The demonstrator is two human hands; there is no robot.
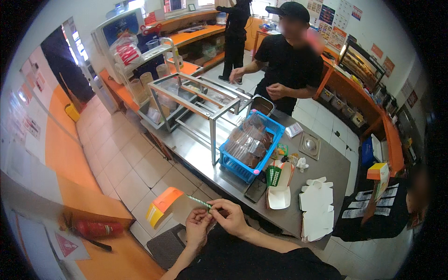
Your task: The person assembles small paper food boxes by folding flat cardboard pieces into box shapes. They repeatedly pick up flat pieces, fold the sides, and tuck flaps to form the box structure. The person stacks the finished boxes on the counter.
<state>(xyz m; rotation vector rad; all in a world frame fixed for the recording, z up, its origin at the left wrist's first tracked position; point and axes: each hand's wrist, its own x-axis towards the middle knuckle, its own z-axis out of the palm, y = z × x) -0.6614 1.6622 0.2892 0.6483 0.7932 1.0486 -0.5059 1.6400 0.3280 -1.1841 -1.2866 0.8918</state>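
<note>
In front of my body, past the table's near edge, I hold a cardboard food carton (170, 203) with orange and yellow panels and a thin green-and-white patterned edge. My left hand (198, 227) is closed at the lower end of that edge. Beside it, my right hand (227, 216) pinches the same end, and the fingertips of both hands nearly meet. On the steel table to the right stands an open food box (280, 197), white inside, with a green patterned piece in it. Further right lies a stack of flat white carton blanks (317, 209).
A blue basket (252, 175) holding clear plastic packs stands on the steel table (333, 163), next to a metal frame rack (212, 116). Across the table is a co-worker (291, 60); at the right another person (373, 210) holds a similar carton. A fire extinguisher (99, 228) hangs at lower left.
</note>
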